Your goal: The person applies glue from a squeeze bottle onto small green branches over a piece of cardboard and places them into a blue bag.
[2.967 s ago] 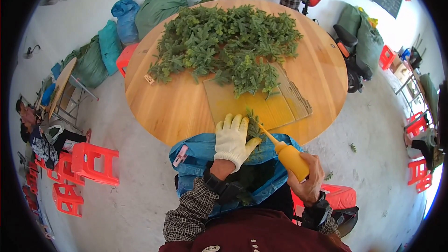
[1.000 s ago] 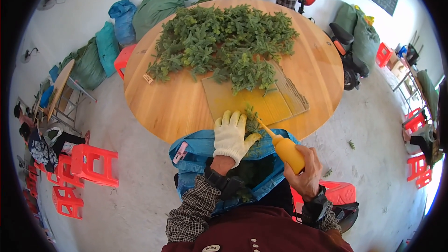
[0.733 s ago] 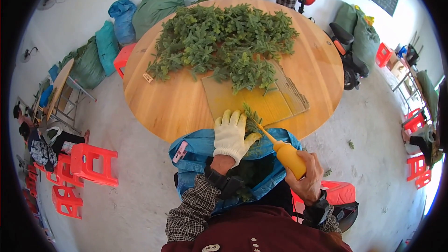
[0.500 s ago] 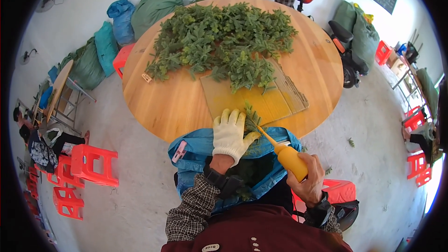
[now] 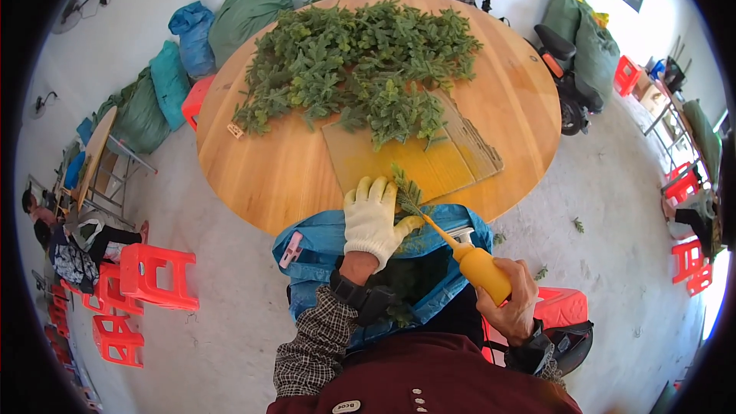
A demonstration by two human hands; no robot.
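My left hand (image 5: 372, 218), in a cream glove with yellow-stained fingertips, lies across the near table edge with its fingers stretched forward. Its thumb presses a green artificial fir sprig (image 5: 408, 190) against the hand. A yellow squeeze bottle (image 5: 484, 272) with a long thin nozzle is gripped in my bare right hand (image 5: 512, 299). The nozzle tip meets the sprig close to my left thumb; whether anything comes out is too small to see. Below both hands, a blue woven bag (image 5: 314, 234) gapes on my lap, with dark greenery inside.
A heap of fir sprigs (image 5: 353, 61) covers the far part of the round wooden table (image 5: 238, 172). Yellow-stained cardboard (image 5: 460, 161) lies in front of it. A pink clip (image 5: 291, 249) sits on the bag's rim. Red stools (image 5: 157, 280) stand left; a scooter (image 5: 567, 84) is parked behind right.
The bottle and my right hand have moved slightly down and to the right. My left hand keeps its hold on the sprig, and the whole view has shifted a little.
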